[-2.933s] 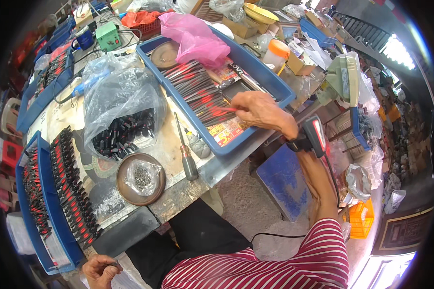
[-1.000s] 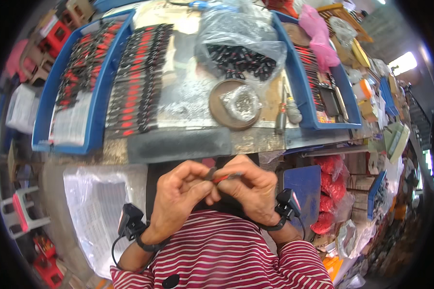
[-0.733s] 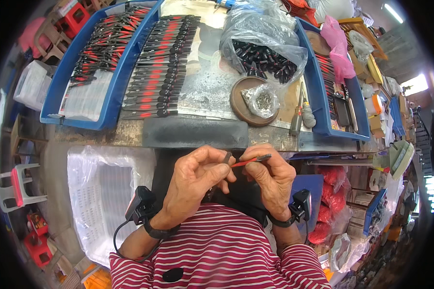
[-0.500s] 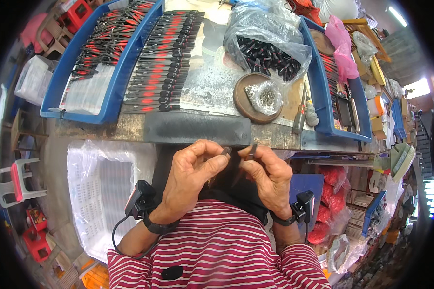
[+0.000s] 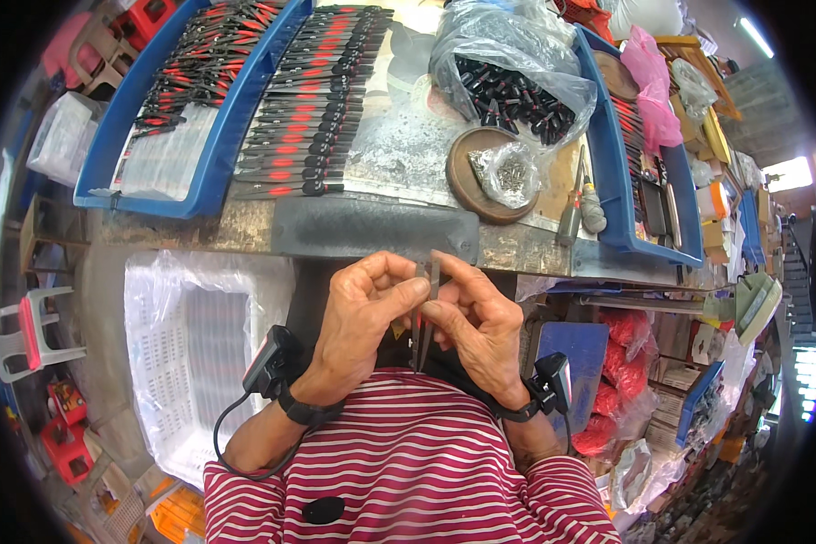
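Note:
My left hand point(image 5: 367, 304) pinches a thin dark metal strip point(image 5: 421, 270) between thumb and forefinger. Close beside it, my right hand point(image 5: 480, 317) grips a second slim metal strip point(image 5: 435, 276) in the same way. Below the fingers the narrow pieces run down to pointed ends, with a touch of red among them. Whether the two strips are joined, I cannot tell. Both hands are held in front of the striped shirt, just this side of the bench edge.
A dark padded strip point(image 5: 372, 228) lines the bench edge. Slim black-and-red tools point(image 5: 308, 118) lie in a row beside a blue tray point(image 5: 210, 168) of similar ones. To the right are a round wooden dish point(image 5: 467, 177), a bag of black pieces point(image 5: 517, 100), a screwdriver point(image 5: 570, 218) and another blue tray point(image 5: 616, 218).
My right hand has moved left toward my left hand, bringing the two metal strips side by side. The right-hand strip now stands more upright.

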Demonstrator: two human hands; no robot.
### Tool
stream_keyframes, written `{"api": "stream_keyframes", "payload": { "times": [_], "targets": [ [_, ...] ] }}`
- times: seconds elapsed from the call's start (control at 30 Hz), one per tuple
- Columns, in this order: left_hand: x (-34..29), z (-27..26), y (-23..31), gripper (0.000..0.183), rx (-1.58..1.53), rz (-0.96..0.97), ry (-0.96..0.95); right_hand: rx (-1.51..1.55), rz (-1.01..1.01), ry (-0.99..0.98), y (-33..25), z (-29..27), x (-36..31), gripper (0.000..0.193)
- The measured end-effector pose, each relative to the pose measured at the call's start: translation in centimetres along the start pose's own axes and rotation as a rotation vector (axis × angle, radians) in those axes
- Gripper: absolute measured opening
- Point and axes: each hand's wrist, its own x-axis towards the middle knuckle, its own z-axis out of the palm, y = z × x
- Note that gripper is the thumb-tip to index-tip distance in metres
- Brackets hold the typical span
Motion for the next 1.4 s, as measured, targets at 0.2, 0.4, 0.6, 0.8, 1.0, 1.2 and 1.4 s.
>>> {"api": "stream_keyframes", "payload": {
  "times": [0.2, 0.4, 0.6, 0.8, 1.0, 1.2, 1.4],
  "targets": [
    [0.3, -0.4, -0.8, 0.013, -0.061, -0.026, -0.003, -0.039, 0.039, -0.024, 0.6, 0.0, 0.1, 0.047],
    [0.6, -0.8, -1.4, 0.013, -0.086, -0.028, -0.024, -0.059, 0.05, -0.013, 1.1, 0.1, 0.2, 0.046],
    [0.6, -0.6, -1.7, 0.013, -0.096, -0.021, 0.005, -0.055, 0.056, -0.017, 1.4, 0.2, 0.2, 0.045],
    [0.7, -0.8, -1.9, 0.014, -0.096, -0.015, -0.002, -0.037, 0.078, -0.011, 1.8, 0.3, 0.3, 0.045],
    [0.8, -0.9, -1.8, 0.014, -0.078, -0.005, -0.007, -0.043, 0.07, -0.008, 2.0, 0.4, 0.3, 0.045],
    [1.1, -0.8, -2.0, 0.014, -0.068, -0.007, 0.016, -0.075, 0.042, 0.02, 2.3, 0.6, 0.3, 0.043],
    [1.4, -0.9, -2.5, 0.011, -0.064, 0.001, 0.034, -0.111, 0.014, 0.033, 2.6, 0.8, 0.2, 0.043]
  ]
}}
